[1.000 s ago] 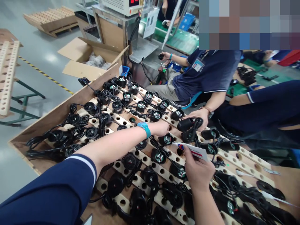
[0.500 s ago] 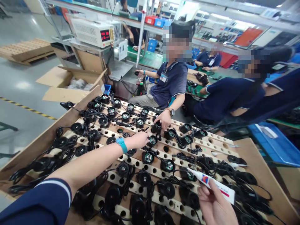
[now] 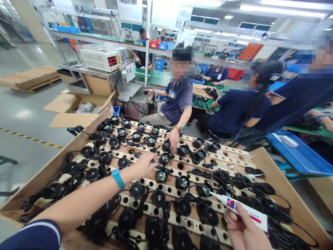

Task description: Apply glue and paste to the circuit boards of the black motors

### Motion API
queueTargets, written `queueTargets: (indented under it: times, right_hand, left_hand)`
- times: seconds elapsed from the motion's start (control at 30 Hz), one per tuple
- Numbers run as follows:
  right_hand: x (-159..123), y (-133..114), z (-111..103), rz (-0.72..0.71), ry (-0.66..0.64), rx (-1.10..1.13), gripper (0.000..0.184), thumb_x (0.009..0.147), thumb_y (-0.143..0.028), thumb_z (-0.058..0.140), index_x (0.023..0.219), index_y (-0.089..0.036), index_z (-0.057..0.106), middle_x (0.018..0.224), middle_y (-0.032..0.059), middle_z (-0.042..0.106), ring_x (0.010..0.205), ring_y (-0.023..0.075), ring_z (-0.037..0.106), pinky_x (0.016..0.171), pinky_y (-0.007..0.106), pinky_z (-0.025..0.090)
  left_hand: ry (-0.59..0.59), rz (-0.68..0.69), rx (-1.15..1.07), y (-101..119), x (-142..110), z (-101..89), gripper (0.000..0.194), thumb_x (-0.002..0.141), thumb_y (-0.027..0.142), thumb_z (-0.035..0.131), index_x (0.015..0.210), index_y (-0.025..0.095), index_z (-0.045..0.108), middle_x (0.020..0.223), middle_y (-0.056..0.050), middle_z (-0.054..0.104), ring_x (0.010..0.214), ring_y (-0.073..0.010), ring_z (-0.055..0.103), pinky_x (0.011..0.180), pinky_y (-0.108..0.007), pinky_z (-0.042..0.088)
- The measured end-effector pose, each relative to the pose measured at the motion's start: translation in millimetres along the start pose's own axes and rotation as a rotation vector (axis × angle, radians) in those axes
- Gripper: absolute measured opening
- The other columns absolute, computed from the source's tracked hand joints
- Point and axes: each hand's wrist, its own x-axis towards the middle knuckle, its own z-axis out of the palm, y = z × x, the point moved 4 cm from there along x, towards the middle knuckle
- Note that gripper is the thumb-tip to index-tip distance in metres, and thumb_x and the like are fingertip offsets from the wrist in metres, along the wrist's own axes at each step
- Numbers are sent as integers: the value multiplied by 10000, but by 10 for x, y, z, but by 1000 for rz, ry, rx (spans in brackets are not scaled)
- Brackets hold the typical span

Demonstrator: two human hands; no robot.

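My right hand (image 3: 243, 225) grips a white glue tube (image 3: 249, 213) with a red-and-blue mark. Its long nozzle points left, the tip at an open black round fan motor (image 3: 204, 190) with a green circuit board inside; I cannot tell whether they touch. My left hand (image 3: 144, 165), a teal band at its wrist, reaches over the tray with thumb and fingers apart. It is beside another open motor (image 3: 164, 158), and nothing shows in its grasp. Below that one sits a further open motor (image 3: 161, 175).
A wooden tray (image 3: 273, 163) holds several rows of motors and coiled cables on drilled strips. Across it, a co-worker's hand (image 3: 172, 137) touches a motor. An open carton (image 3: 78, 119) stands at left, a blue bin (image 3: 299, 152) at right. Other people sit beyond.
My left hand has drawn back leftward from the open motor, and its thumb and fingers now show apart. The tube has shifted slightly right and down. The view has tilted up.
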Motion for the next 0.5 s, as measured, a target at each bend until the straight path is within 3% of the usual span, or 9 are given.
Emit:
queueTargets:
  times: [0.17, 0.3, 0.5]
  right_hand:
    - [209, -85, 188, -29, 54, 68, 496, 424, -141, 971, 757, -146, 603, 712, -33, 593, 550, 70, 521, 446, 163, 507]
    - [422, -127, 344, 6, 51, 64, 517, 364, -135, 979, 732, -130, 616, 698, -26, 609, 544, 76, 533, 432, 167, 500]
    - [806, -207, 876, -34, 8, 59, 569, 261, -172, 992, 709, -124, 644, 681, -22, 644, 533, 84, 560, 415, 157, 497]
  left_hand:
    - [45, -63, 63, 86, 500, 106, 342, 969, 312, 544, 1253, 130, 600, 1267, -146, 646, 1199, -243, 588, 1076, -394, 464]
    - [-10, -96, 145, 265, 868, 315, 372, 942, 371, 578, 1223, 128, 601, 1224, -163, 642, 1199, -295, 578, 1047, -448, 465]
    - [-63, -128, 269, 593, 887, 625, 354, 867, 348, 660, 1157, 153, 606, 1150, -138, 632, 1127, -311, 588, 1033, -484, 440]
